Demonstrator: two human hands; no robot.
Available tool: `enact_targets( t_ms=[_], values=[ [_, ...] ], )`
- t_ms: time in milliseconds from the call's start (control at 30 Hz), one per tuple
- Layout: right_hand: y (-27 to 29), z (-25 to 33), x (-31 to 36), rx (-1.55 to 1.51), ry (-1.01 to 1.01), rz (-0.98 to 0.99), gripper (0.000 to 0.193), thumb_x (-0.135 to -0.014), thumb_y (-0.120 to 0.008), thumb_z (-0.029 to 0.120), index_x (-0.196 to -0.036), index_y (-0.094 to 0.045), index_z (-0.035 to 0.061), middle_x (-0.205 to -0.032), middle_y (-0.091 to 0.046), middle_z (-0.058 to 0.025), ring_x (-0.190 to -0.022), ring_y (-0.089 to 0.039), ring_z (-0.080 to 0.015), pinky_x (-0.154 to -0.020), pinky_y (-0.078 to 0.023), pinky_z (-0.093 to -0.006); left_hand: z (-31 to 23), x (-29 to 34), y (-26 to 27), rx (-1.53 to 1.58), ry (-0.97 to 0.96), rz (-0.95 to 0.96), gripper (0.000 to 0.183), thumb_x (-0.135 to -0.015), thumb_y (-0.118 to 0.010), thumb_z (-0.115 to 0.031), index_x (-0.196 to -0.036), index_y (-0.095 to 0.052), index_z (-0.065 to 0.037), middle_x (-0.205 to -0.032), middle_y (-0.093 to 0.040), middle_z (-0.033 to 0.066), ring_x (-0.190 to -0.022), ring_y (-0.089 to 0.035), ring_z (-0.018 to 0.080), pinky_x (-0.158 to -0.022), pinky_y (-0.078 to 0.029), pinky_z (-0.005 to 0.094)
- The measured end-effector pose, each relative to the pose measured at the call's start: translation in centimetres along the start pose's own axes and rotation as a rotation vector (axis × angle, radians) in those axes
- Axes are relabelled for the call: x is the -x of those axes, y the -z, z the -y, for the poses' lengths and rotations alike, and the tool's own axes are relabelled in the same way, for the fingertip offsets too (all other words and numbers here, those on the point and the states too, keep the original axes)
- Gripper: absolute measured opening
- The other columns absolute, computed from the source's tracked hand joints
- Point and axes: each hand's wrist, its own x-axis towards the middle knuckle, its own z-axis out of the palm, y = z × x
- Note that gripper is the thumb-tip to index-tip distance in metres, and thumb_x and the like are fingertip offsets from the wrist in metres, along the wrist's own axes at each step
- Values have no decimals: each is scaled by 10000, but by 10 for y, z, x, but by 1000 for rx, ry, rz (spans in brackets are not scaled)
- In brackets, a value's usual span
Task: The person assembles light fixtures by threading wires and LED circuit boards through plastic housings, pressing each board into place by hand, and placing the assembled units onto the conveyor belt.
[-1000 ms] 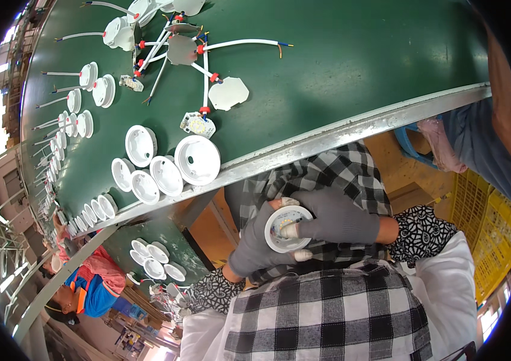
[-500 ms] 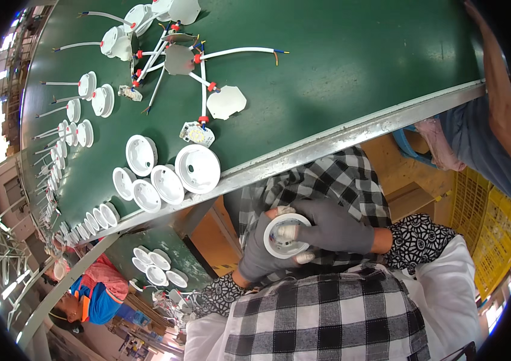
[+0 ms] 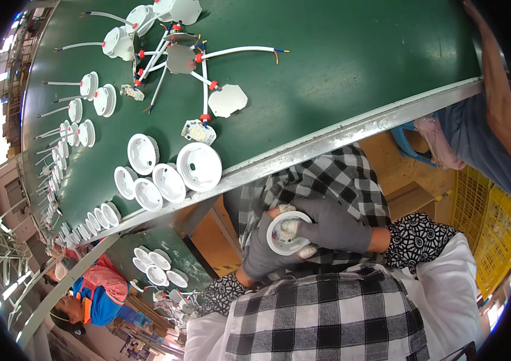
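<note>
Over my lap I hold a round white lamp housing, its open side facing up. My left hand, in a grey glove with bare or pale-tipped fingers, is wrapped around its left side and underneath. My right hand, gloved alike, closes on the right side, its pale-tipped thumb pressing down inside the cup. Part of a small board with yellowish dots shows beside the thumb; the rest is hidden. Nearest on the bench edge stand several empty white housings.
Boards with white cables, such as an octagonal plate, lie on the green bench. Finished-looking lamps with cables line its left side. A metal edge runs between bench and lap. Yellow crates and another person's arm are at right.
My hands and the housing have shifted slightly up and right. My right thumb has moved a little inside the cup, showing more of the board.
</note>
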Motion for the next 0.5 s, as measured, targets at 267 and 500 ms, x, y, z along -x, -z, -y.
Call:
enact_targets(
  t_ms=[267,500],
  values=[
    [30,26,-7,121,75,196,403,-828,-664,355,-1122,-644,81,-895,-682,-141,-812,-671,-253,-756,-516,-349,-42,-1,11,-490,-269,28,854,-610,-901,-312,-1268,-447,-11,-1149,-581,143,-1052,-614,252,-906,-499,365],
    [129,114,4,925,680,-438,341,-651,-736,109,-982,-666,148,-788,-561,-29,-708,-575,-213,-675,-473,-347,-162,14,73,-788,-472,-715,630,-713,-814,-156,-1220,-465,-20,-1161,-511,164,-1040,-579,302,-866,-497,385]
  ],
)
